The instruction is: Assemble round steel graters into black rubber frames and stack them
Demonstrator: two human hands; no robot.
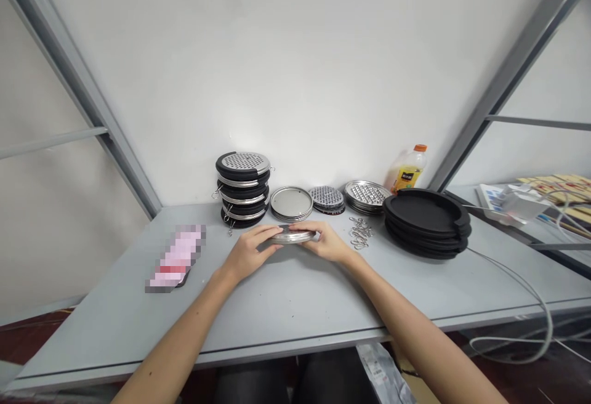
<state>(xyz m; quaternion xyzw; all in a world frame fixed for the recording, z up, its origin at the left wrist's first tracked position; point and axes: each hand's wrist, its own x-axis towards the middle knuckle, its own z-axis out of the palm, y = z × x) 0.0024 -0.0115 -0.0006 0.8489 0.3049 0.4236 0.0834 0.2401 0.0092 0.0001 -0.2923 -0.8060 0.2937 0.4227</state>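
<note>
Above the middle of the table my left hand and my right hand grip a round metal disc from its two sides. Its silver rim faces me, and its dark top is mostly covered by my fingers. Just behind it lie a stack of shallow round metal plates and a pile of perforated metal discs. Farther right is a stack of discs with larger raised holes. Bent wire clips lie in a loose heap to the right of my right hand.
At the back left stands a tall stack of black-rimmed perforated discs with wire clips sticking out. Black round trays are piled at right, before a juice bottle. A blurred phone lies left. Cables hang over the right edge.
</note>
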